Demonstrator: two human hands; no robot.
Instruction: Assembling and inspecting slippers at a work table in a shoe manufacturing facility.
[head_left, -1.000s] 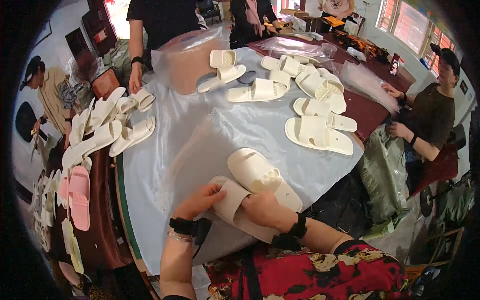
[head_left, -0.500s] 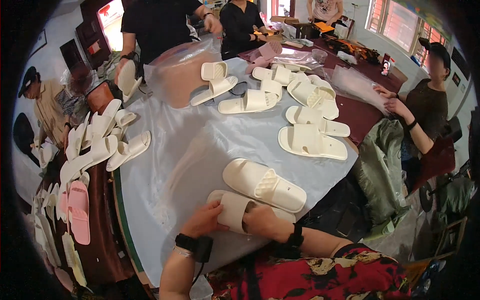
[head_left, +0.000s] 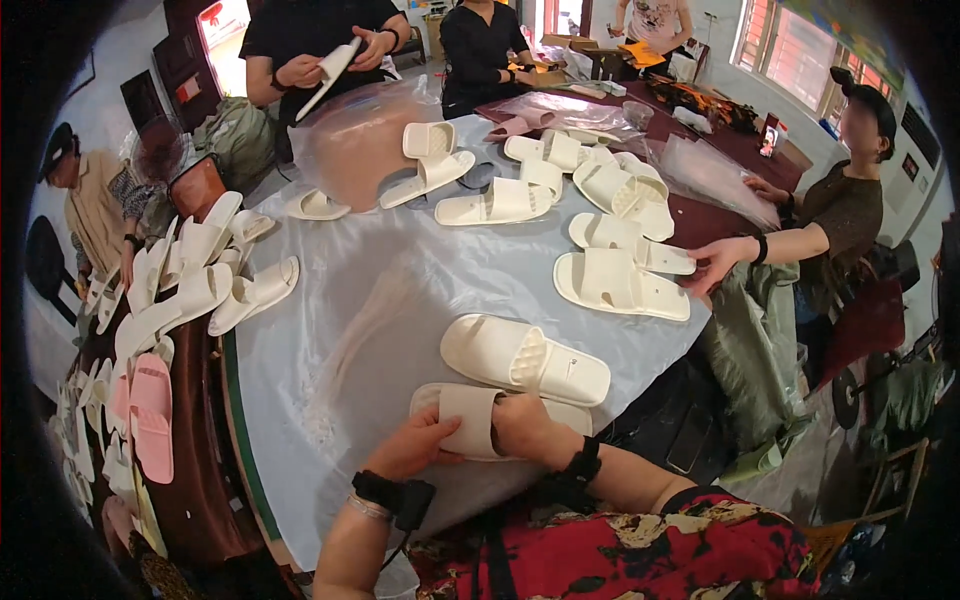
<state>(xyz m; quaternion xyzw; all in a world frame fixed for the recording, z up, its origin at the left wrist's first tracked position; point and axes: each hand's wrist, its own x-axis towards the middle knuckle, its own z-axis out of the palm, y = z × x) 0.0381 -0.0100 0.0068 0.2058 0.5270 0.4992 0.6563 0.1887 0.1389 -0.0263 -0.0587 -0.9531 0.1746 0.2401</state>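
A cream slipper lies on the sheet-covered table close to my body. My left hand grips it by the side of its broad strap, thumb on top. At the strap's other edge is my right hand, curled, with its fingertips tucked into the opening and hidden. A second cream slipper lies just beyond, almost parallel to the first, its quilted strap lining showing. To the far right, a co-worker's hand touches one of two paired cream slippers.
More cream slippers lie across the table's far side. On the left, several cream slippers and a pink slipper rest on a dark red surface. A co-worker opposite holds a cream slipper. Clear plastic bags lie at the far right.
The co-worker on the right has reached to the paired slippers. The one opposite has raised a slipper in both hands; another slipper now lies at the table's far left. My hands stay at the same slipper.
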